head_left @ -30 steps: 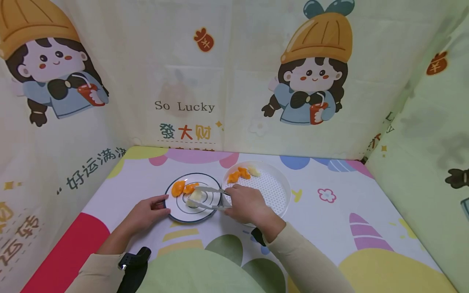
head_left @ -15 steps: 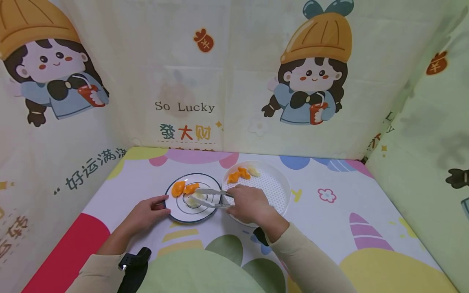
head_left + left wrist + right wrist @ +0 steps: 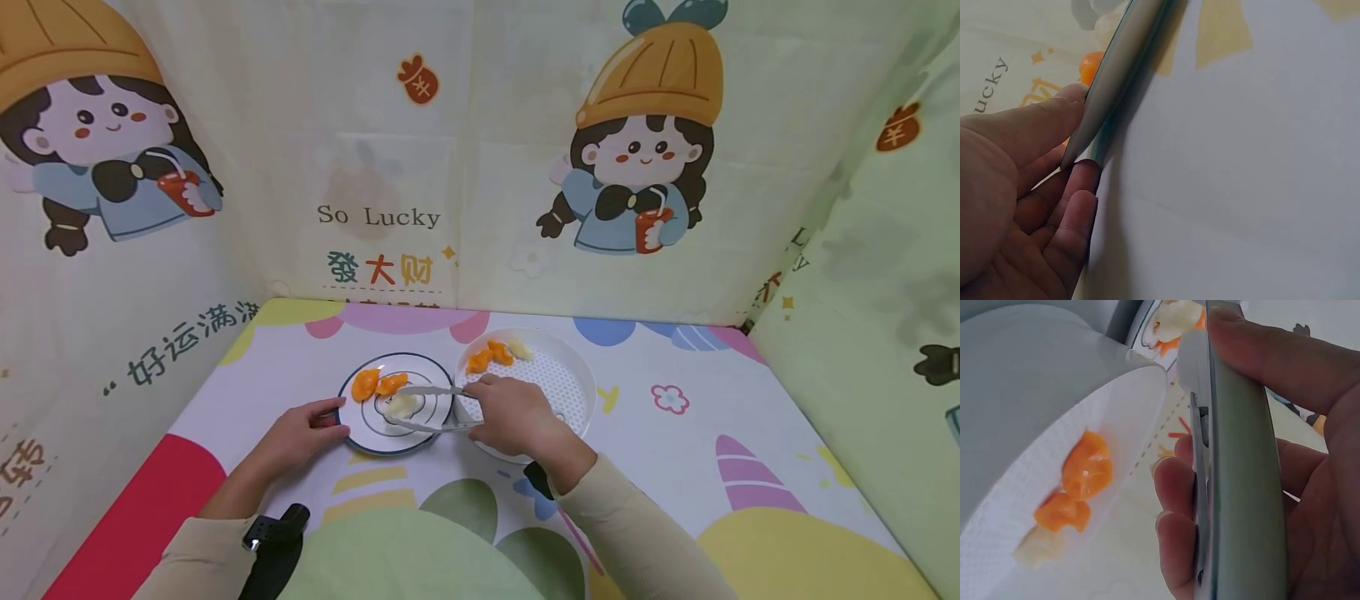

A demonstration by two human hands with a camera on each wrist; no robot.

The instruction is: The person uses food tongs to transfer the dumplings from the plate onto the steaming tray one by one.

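My left hand [image 3: 303,437] pinches the left rim of a white plate with blue rings [image 3: 362,429]; in the left wrist view the thumb lies on top and fingertips touch it from below. A pale dumpling-like piece [image 3: 402,406] lies on this plate, beside two orange pieces [image 3: 365,385]. My right hand [image 3: 513,417] grips metal tongs [image 3: 442,390], whose arms reach over the plate and stand spread on either side of the pale piece. Contact between tongs and piece cannot be made out. In the right wrist view the thumb presses the handle [image 3: 1244,475], fingers curled opposite.
A round white dish with a perforated base [image 3: 558,379] adjoins the plate on the right, partly under my right hand. Two orange pieces [image 3: 478,362] and a pale piece [image 3: 519,350] lie near its far-left edge. A printed cloth wall [image 3: 495,183] rises behind the table.
The tongs drew closer together half a second ago and are now spread wider around the pale piece. That piece has shifted slightly on the plate. The left hand stays at the rim.
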